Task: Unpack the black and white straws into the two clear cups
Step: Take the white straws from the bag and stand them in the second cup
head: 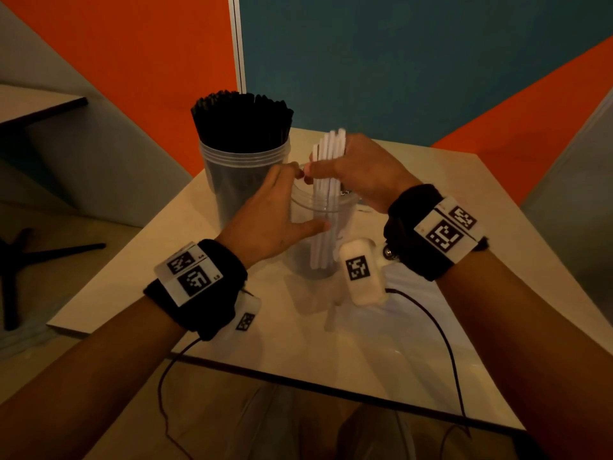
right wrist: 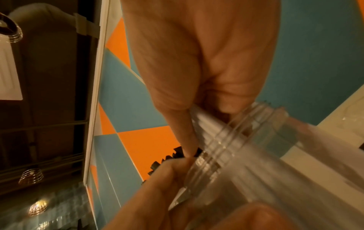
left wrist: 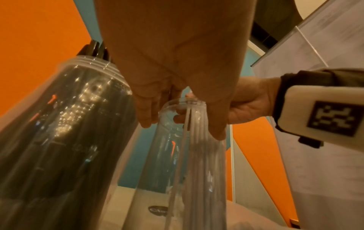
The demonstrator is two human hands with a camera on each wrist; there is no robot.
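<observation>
A clear cup (head: 232,180) at the back left of the table is packed with black straws (head: 242,117). In front of it a second clear cup (head: 318,260) holds a small bunch of white straws (head: 326,207). My right hand (head: 351,171) grips that bunch above the rim, its lower ends reaching down to the cup's bottom. My left hand (head: 275,214) wraps the near cup, thumb across its front wall and fingers at the rim. In the left wrist view the near cup (left wrist: 157,155) stands beside the dark full cup (left wrist: 65,132). The right wrist view shows the white straws (right wrist: 208,132) against my thumb.
The pale table (head: 431,327) has bare surface to the right and front. Two thin black cables (head: 441,330) trail from my wrist bands over its front edge. Orange and teal wall panels stand close behind. A black chair base (head: 20,260) lies on the floor at left.
</observation>
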